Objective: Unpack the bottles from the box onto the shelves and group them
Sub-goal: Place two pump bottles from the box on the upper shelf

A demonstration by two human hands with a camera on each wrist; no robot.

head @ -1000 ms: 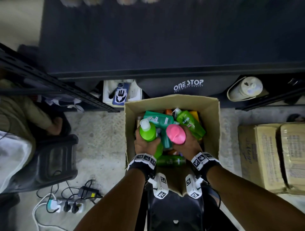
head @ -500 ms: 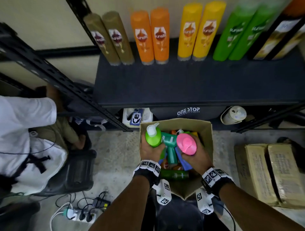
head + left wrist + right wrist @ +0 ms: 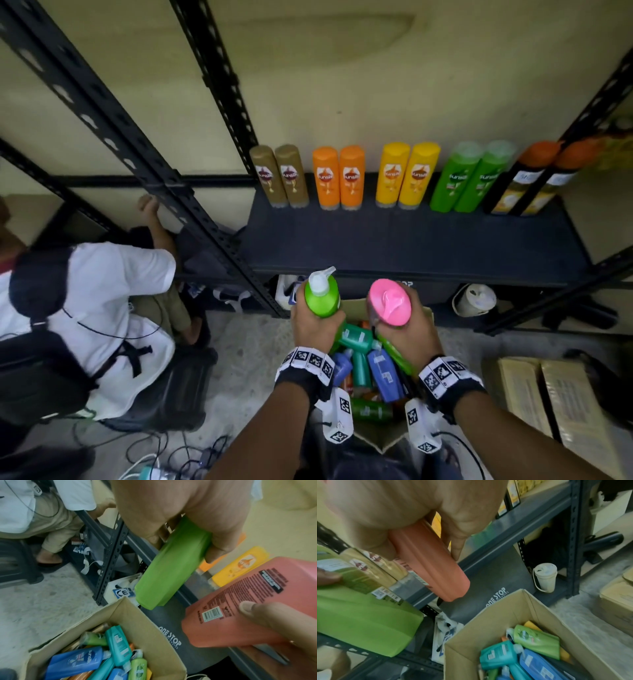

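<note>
Left hand (image 3: 317, 323) wrapped round green pump bottle (image 3: 322, 293); right hand (image 3: 407, 337) wrapped round pink bottle (image 3: 390, 303). Both held upright above box (image 3: 137, 616), just short of shelf (image 3: 411, 246), not yet set down. Behind, at back of shelf: five colour pairs standing grouped: tan, orange, yellow, green, black with orange caps. In box: blue, teal, green and orange bottles lying loose. Judged roughly midway; considerable unpacking outstanding.

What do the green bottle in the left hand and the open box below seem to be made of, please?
Green bottle: probably opaque plastic with a smooth, faintly glossy skin and a white pump top. Box: corrugated cardboard by its look, matte brown with thin folded flaps.
</note>
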